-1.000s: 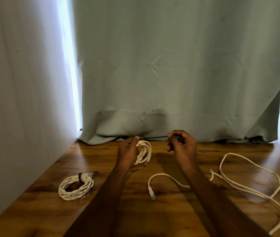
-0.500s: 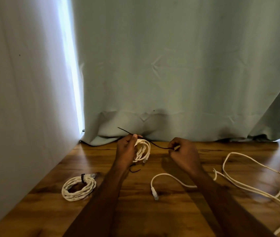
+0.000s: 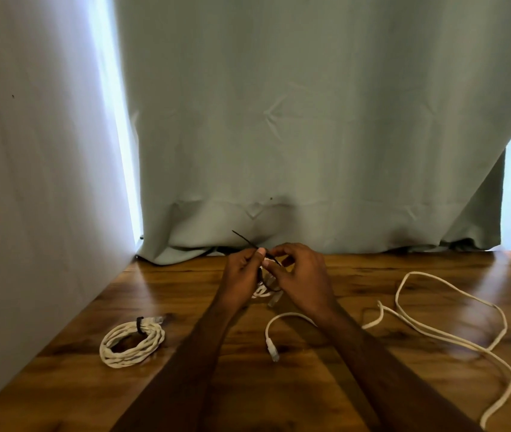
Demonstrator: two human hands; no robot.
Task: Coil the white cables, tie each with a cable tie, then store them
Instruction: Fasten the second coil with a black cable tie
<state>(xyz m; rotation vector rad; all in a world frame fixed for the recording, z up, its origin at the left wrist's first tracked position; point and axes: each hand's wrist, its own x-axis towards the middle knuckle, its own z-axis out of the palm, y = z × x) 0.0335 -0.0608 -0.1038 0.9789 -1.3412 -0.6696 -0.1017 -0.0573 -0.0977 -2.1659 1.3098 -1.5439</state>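
Observation:
My left hand (image 3: 243,272) grips a small coil of white cable (image 3: 263,291), mostly hidden between both hands above the wooden table (image 3: 217,363). A thin black cable tie (image 3: 248,241) sticks up and left from the coil. My right hand (image 3: 302,275) is close against the left and pinches the tie near the coil. A finished white coil (image 3: 131,342) bound with a black tie lies at the left. A loose white cable (image 3: 435,332) sprawls across the right, its plug end (image 3: 273,350) near the middle.
A pale green curtain (image 3: 310,135) hangs along the table's back edge. A white sheet or wall (image 3: 30,182) closes off the left side. Bright light shows through gaps at the curtain's left and right edges.
My right hand has moved left from holding the tie stretched out and now meets the left hand at the coil. The tie's free end points up-left.

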